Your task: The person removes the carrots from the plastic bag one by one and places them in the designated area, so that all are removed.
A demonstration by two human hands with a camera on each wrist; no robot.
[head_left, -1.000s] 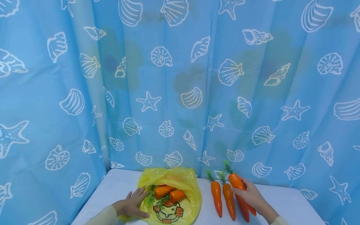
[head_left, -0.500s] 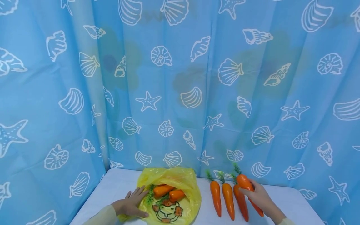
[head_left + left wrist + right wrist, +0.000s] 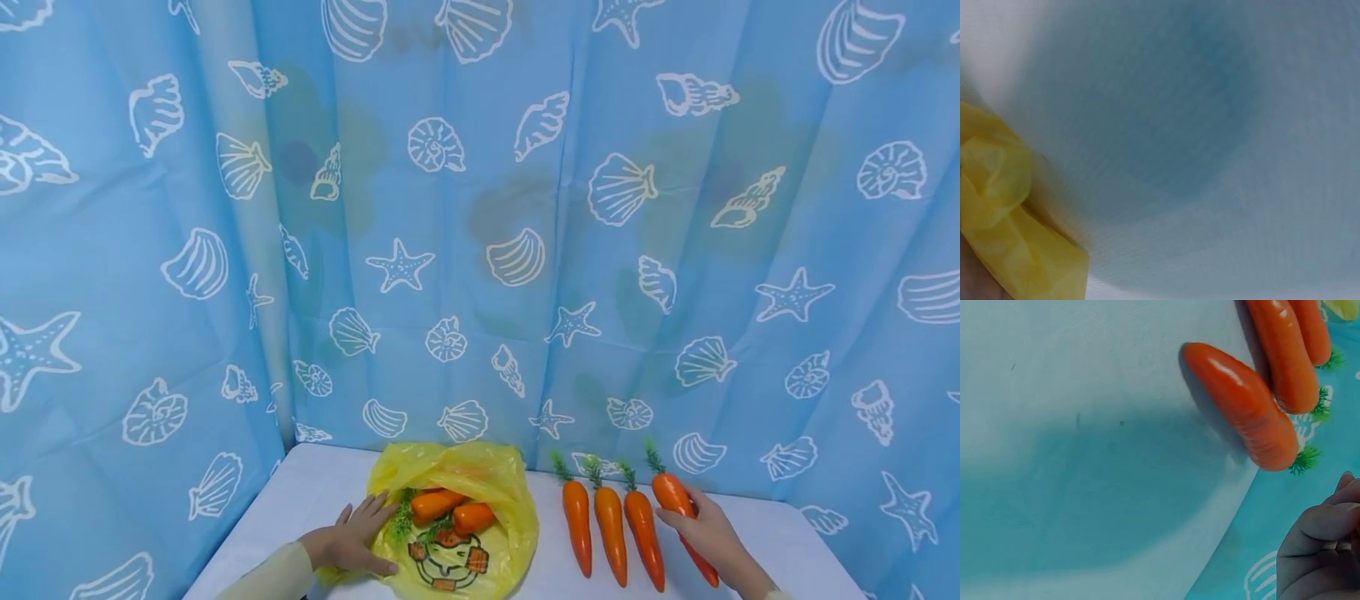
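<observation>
At the near side, to the left of the yellow bag (image 3: 517,525), a cream sleeve (image 3: 273,575) runs up to the left hand (image 3: 356,537). That hand rests on the bag's left edge, fingers spread apart and straight, with nothing pinched between them. The left wrist view gives only a bit of the hand beside a yellow fold.

The printed cartoon figure (image 3: 447,560) faces up from the bag's near part. Just beyond it, in the bag's mouth, lie at least two carrots: a left one (image 3: 437,505) and a right one (image 3: 474,517), with green fronds (image 3: 402,517) on the bag's left side.

To the right of the bag, well apart from it, the right hand (image 3: 705,525) has its thumb and fingers clamped round the outermost carrot (image 3: 671,493), whose tip slants toward the near side. Between that hand and the bag lie three loose carrots, (image 3: 577,525) side by side, their leafy tops (image 3: 592,471) pointing away from the person.

The white tablecloth (image 3: 281,492) spreads under and around the bag. Farthest, behind the bag, hangs a blue curtain (image 3: 465,200) with white shells and starfish.
</observation>
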